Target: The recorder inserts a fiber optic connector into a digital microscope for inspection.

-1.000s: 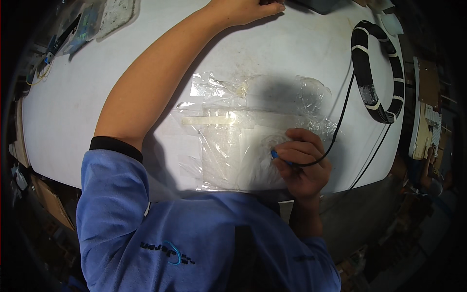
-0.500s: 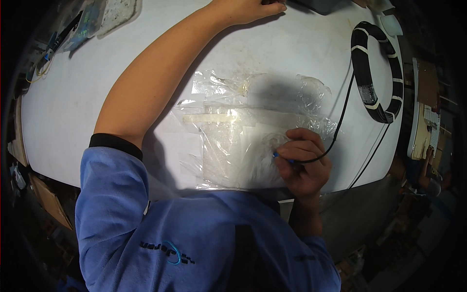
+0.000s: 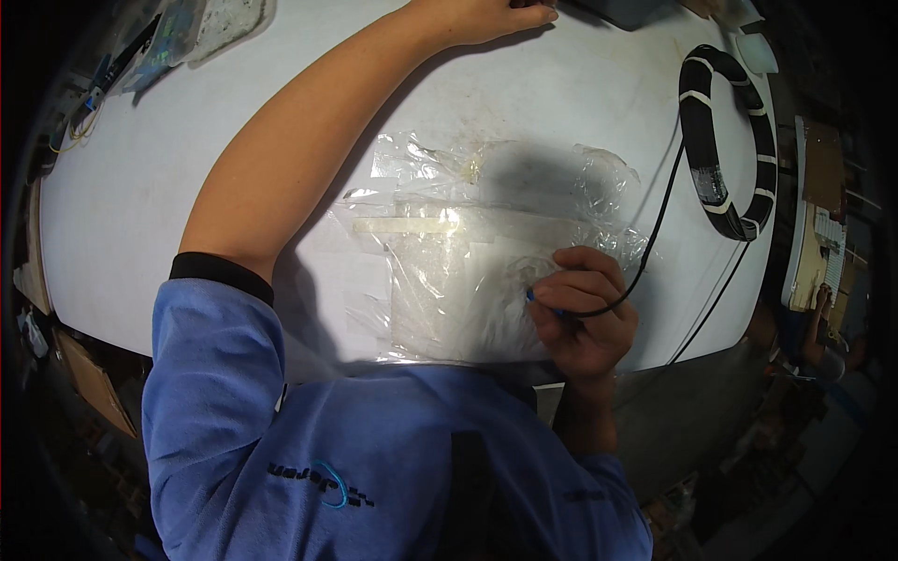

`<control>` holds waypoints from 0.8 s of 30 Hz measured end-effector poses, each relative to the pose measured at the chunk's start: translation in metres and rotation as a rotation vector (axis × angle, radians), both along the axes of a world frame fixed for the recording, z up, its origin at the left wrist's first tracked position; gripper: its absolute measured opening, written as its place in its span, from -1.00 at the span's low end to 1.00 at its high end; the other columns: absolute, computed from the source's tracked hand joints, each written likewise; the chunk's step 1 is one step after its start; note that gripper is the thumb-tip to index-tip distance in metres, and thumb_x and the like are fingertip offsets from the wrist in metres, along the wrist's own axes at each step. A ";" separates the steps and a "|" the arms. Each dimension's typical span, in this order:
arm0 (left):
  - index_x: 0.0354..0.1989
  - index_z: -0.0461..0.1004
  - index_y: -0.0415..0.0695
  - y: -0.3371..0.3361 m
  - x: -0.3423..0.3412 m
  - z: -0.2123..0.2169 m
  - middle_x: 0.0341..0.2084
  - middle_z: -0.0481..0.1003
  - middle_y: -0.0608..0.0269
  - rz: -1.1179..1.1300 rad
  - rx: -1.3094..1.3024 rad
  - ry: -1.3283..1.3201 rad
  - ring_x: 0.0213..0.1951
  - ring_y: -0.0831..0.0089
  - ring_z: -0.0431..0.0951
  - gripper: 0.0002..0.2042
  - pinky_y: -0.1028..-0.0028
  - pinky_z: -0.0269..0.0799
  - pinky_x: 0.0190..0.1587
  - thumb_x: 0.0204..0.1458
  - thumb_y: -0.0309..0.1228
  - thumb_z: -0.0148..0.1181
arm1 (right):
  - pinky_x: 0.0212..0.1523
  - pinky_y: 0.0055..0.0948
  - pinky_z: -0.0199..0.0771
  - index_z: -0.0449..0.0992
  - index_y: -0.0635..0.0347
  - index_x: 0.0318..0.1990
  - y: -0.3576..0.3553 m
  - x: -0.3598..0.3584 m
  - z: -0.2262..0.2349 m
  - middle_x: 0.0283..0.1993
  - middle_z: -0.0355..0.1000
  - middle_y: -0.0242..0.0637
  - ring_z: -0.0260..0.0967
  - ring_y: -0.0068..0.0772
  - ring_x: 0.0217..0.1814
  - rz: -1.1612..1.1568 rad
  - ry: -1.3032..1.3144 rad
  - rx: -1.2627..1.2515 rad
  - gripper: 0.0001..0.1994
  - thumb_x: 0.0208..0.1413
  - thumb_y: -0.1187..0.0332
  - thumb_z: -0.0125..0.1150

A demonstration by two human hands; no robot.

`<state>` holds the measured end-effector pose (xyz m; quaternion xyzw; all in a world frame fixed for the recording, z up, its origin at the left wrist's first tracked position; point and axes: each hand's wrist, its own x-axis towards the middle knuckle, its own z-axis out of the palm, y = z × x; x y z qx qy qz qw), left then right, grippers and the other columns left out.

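My right hand (image 3: 589, 313) pinches the blue-tipped end of a thin black cable (image 3: 640, 273) between thumb and fingers, low over the clear plastic sheeting (image 3: 426, 280). From this hand the cable bends upward to a black cable coil (image 3: 698, 131), bound with pale ties, at the table's right. My left arm stretches across to the far edge of view. There my left hand (image 3: 482, 19) is partly cut off, with its thumb showing and its fingers curled beside a dark tray (image 3: 617, 9). What those fingers hold, if anything, is hidden.
The plastic lies wrinkled over paper on the white table (image 3: 112, 243), with a pale tape strip (image 3: 402, 225) across it. Plastic bags (image 3: 168, 47) sit far left, and a whitish round thing (image 3: 758, 53) stands beyond the coil. A second cable length hangs over the near right edge.
The view has shifted very slightly. My left hand appears a little farther right; my right hand keeps its pinch on the cable end in the same place.
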<state>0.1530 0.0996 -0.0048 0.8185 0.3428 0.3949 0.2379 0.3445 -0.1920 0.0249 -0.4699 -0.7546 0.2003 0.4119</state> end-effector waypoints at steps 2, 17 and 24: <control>-0.28 0.66 -0.23 0.000 -0.001 0.000 -0.38 0.65 -0.05 0.003 0.003 0.005 -0.31 0.02 0.68 -0.76 0.22 0.57 -0.19 0.09 -0.28 0.34 | 0.00 -0.24 0.65 0.69 0.12 -0.27 -0.001 0.001 -0.001 -0.29 0.65 -0.33 0.59 -0.11 -0.04 0.004 0.009 -0.023 -0.83 -0.03 0.45 0.57; -0.28 0.66 -0.23 0.001 0.000 0.001 -0.39 0.65 -0.05 -0.010 -0.003 0.000 -0.31 0.02 0.68 -0.77 0.21 0.57 -0.19 0.09 -0.28 0.33 | 0.02 -0.18 0.65 0.69 0.16 -0.26 -0.009 0.007 -0.010 -0.26 0.66 -0.29 0.59 -0.07 -0.02 -0.166 0.248 0.036 -0.81 0.01 0.38 0.61; -0.29 0.66 -0.22 0.002 0.001 0.001 -0.39 0.66 -0.04 -0.016 -0.009 0.007 -0.31 0.03 0.68 -0.78 0.21 0.57 -0.20 0.08 -0.29 0.33 | -0.02 -0.20 0.64 0.68 0.16 -0.27 -0.010 0.002 -0.005 -0.30 0.60 -0.32 0.56 -0.09 -0.03 -0.161 0.051 0.031 -0.80 -0.01 0.38 0.61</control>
